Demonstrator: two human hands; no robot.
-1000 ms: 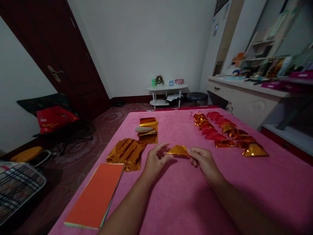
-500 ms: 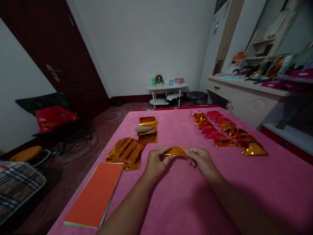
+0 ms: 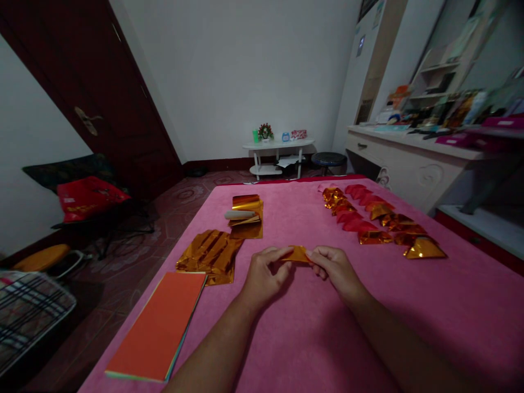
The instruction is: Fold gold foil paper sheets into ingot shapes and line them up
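Observation:
A small piece of folded gold foil paper (image 3: 298,254) is held over the pink-covered table (image 3: 286,327). My left hand (image 3: 265,273) has its fingers closed on the left end, the index finger lying along the top edge. The right end is pinched between the thumb and fingers of my right hand (image 3: 332,266). Left of my hands lies a stack of gold foil sheets (image 3: 210,254). Nearer to me is a stack of coloured paper (image 3: 159,325) with an orange sheet on top. Rows of folded gold and red pieces (image 3: 426,248) sit to the right.
Behind the foil stack, a grey rounded object (image 3: 239,215) rests on more gold sheets (image 3: 249,232). A white side table (image 3: 278,145) stands by the wall. To the right is a dresser (image 3: 409,153) with bottles; a red bag (image 3: 90,197) sits on a chair at left.
My left index finger has reached further right over the foil's top edge, covering more of it. The right hand keeps its pinch. The view has shifted very slightly.

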